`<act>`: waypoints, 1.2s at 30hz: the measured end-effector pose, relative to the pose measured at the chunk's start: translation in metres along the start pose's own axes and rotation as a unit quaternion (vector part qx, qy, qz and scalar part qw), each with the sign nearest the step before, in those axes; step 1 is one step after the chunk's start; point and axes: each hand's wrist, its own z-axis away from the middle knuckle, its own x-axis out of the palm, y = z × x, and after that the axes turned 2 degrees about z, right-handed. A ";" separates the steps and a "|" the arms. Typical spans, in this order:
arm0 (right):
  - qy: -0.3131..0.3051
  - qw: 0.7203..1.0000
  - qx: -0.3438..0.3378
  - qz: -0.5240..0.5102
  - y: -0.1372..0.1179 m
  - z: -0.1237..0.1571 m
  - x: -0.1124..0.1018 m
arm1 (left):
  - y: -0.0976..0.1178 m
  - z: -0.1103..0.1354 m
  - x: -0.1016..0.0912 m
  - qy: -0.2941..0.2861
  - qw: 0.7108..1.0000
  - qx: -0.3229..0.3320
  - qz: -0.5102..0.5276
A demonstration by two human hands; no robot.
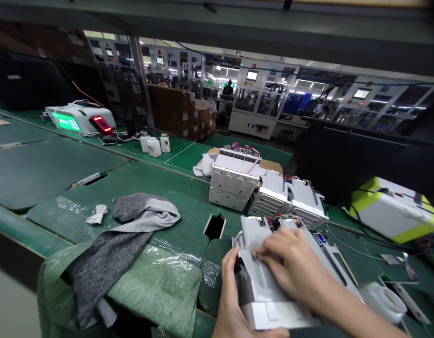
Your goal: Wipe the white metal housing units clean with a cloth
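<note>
holding a white sheet-metal unit [269, 300] close in front of us, our left hand [231, 295] wraps its near side, closed firmly around the edge. our right hand [290, 267] lies across the top, fingers bent and pinching a small pale piece whose shape is hard to make out. thin coloured wires [278, 223] sprout from the unit's far end. if they catch, they could tear loose, and the unit's thin metal edges might nick a finger. a dark rectangular slot [214, 226] in the green workbench [160, 206] sits just left of the unit, and a dropped small part could vanish there. a crumpled grey cloth [111, 263] lies beside it. beyond stand more white wired metal units [234, 180], then a lime-and-white machine [394, 209]. farther off are brown cardboard boxes [171, 110] and white factory machines with small screens [261, 96]. no brand or label is legible.
</note>
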 end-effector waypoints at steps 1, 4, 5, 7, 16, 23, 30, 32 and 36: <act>0.007 1.000 0.010 0.011 0.003 -0.009 0.001 | 0.001 0.000 0.000 -0.002 1.000 -0.002 -0.001; 0.014 0.999 0.027 0.018 0.015 -0.035 0.002 | 0.003 0.000 0.000 0.000 1.000 0.006 -0.013; 0.012 0.999 0.029 0.016 0.018 -0.037 0.002 | 0.003 0.000 0.000 0.004 1.000 0.009 -0.019; -0.001 1.000 0.023 0.013 0.022 -0.030 -0.001 | 0.001 -0.001 0.000 0.008 1.000 0.009 -0.029; -0.054 0.998 0.016 0.037 0.019 -0.030 -0.025 | -0.001 -0.006 -0.007 0.012 0.999 -0.047 -0.016; -0.079 0.996 -0.026 -0.030 0.019 -0.056 -0.021 | 0.010 -0.011 -0.006 0.001 0.998 -0.057 -0.031; -0.083 0.995 -0.010 -0.048 0.023 -0.036 -0.028 | 0.051 -0.035 -0.043 -0.034 0.996 -0.010 -0.076; -0.075 0.995 -0.001 -0.060 0.022 -0.027 -0.030 | 0.076 -0.057 -0.050 -0.078 0.983 0.019 -0.163; 0.003 0.998 0.020 -0.061 0.034 0.008 -0.035 | 0.115 -0.101 -0.033 -0.202 0.904 0.111 -0.361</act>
